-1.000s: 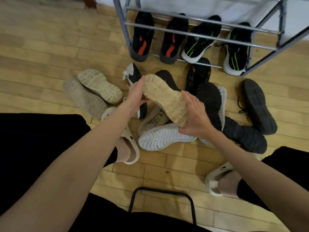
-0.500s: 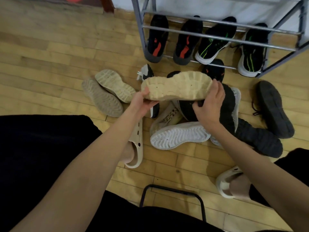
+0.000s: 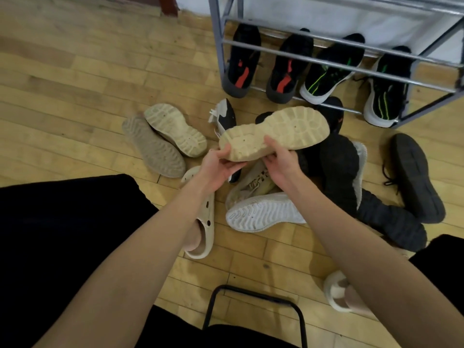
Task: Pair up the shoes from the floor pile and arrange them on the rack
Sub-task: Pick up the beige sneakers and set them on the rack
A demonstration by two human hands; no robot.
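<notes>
A beige shoe is lifted above the floor pile, sole up and lying crosswise. My left hand grips its heel end and my right hand holds its near edge at mid-length. A matching cream-soled shoe lies sole up on the floor to the left, beside a tan-soled one. The metal rack stands behind, its bottom shelf carrying a black-and-red pair and a black-and-green pair.
The pile under my hands holds a white-soled shoe, a black-and-white shoe and several dark shoes to the right. My feet wear cream clogs. A black chair frame is below me on the wooden floor.
The beige shoe has been lifted off the pile and turned from lengthwise to crosswise. My right hand slid from its toe end toward the middle.
</notes>
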